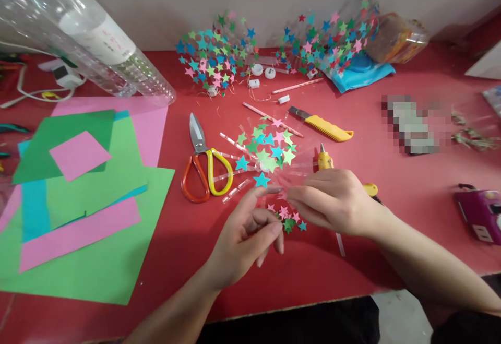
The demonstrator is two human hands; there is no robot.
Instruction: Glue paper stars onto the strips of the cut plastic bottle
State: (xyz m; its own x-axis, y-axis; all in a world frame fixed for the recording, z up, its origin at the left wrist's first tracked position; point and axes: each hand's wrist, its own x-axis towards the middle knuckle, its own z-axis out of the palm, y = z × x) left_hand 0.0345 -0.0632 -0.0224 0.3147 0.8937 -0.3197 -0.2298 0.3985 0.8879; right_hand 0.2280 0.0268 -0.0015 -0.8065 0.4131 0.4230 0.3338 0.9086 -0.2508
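Clear plastic strips (237, 191) spread out on the red table, with a cluster of blue, green and pink paper stars (270, 148) at their centre. My left hand (248, 234) is just in front of the cluster, index finger stretched toward a blue star (262, 180) and the other fingers loosely curled, holding nothing. To the right, my right hand (338, 200) is pinched closed near the strips; what lies between its fingertips cannot be made out. Loose pink and green stars (288, 224) lie between the hands. Behind the right hand, a yellow glue gun (324, 158) is partly covered.
Scissors (199, 148) lie left of the cluster, a yellow cutter knife (326, 126) and pencils (297, 86) behind it. Coloured paper sheets (152, 198) and a large plastic bottle (97, 36) occupy the left. Two star-covered pieces (213, 54) stand at the back wall.
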